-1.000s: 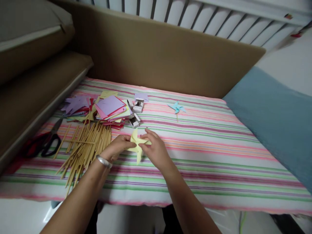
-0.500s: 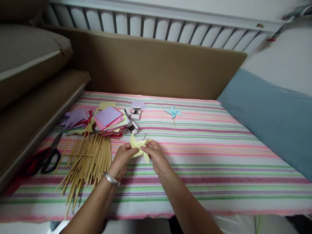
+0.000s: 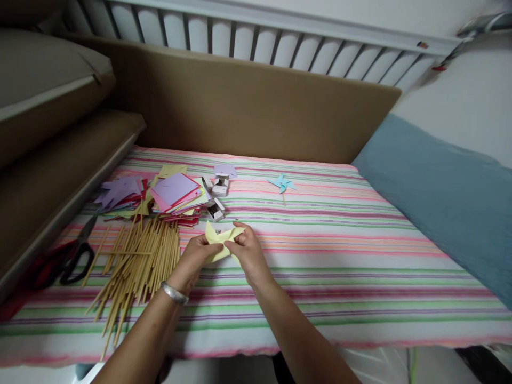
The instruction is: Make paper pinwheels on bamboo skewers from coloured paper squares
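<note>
Both hands meet over the striped surface (image 3: 344,256), pinching one yellow paper pinwheel (image 3: 221,240) between them; left hand (image 3: 196,260) grips its left side, fingers closed on the paper; right hand (image 3: 245,250) closes thumb and forefinger on the centre, where the folded tips gather. The pinwheel is lifted slightly off the cloth, just right of the pile of wooden sticks (image 3: 138,261). Step in hand, by judgement: gathering the corners at the centre and holding them there. Next move calls for keeping the centre pinched while one hand frees itself to fetch a stick or fastener; slack grip would let the tips spring back. A finished blue pinwheel (image 3: 282,183) lies well apart, farther back; coloured paper squares (image 3: 176,191) and scissors (image 3: 76,253) lie to the left.
</note>
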`<state>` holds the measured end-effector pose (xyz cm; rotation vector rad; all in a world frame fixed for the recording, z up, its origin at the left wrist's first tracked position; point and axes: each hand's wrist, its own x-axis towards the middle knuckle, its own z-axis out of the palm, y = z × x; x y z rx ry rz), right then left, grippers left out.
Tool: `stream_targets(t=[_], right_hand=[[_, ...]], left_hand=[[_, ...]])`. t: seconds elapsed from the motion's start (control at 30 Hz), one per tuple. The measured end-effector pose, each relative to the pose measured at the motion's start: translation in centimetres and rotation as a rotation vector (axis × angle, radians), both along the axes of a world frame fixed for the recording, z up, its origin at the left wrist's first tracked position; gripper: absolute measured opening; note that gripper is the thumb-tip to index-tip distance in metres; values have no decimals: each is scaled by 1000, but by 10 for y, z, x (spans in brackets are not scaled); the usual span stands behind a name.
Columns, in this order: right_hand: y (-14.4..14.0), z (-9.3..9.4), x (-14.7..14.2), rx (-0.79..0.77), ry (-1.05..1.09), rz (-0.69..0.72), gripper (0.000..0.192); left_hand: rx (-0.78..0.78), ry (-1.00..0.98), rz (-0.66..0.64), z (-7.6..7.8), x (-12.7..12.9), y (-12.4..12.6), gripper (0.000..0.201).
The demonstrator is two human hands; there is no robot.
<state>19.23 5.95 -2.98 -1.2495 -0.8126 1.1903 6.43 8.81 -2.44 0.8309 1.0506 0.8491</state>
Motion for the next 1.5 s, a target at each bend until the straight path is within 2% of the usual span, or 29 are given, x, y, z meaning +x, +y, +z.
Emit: stream_targets(t=[0.07, 0.13, 0.2, 0.3, 0.43, 0.53, 0.7, 0.83, 0.93, 1.07, 1.17, 1.3, 1.5], right_hand=[[2, 4, 12, 8, -31, 10, 49], [5, 6, 28, 23, -152, -65, 43], [8, 3, 41, 31, -407, -146, 33], [11, -10, 45, 35, -763, -86, 22], [16, -24, 26, 37, -952, 47, 19], [24, -24, 16, 36, -1083, 103, 24], [42, -23, 11, -7, -1218, 146, 12], [50, -26, 7, -35, -1214, 135, 18], [42, -20, 10, -17, -1143, 109, 18], [13, 4, 20, 9, -957, 36, 11], [-8, 27, 20, 94, -616, -1, 11], [-16, 46, 8, 258, -574, -23, 6], [-8, 38, -2, 266, -570, 36, 7]], left_hand=[[5, 8, 70, 6, -13, 6, 30], [37, -15, 197, 13, -29, 13, 31], [91, -64, 348, 20, -46, 21, 33], [138, -131, 489, 25, -61, 26, 33], [124, -216, 508, 28, -64, 26, 31], [96, -275, 486, 31, -63, 23, 29], [84, -309, 410, 28, -64, 22, 29], [76, -281, 358, 22, -61, 22, 28], [64, -238, 351, 20, -54, 22, 28], [58, -204, 324, 18, -41, 19, 29], [70, -169, 303, 15, -29, 15, 26], [89, -144, 272, 10, -12, 9, 26], [181, -89, 241, 3, 8, 2, 26]])
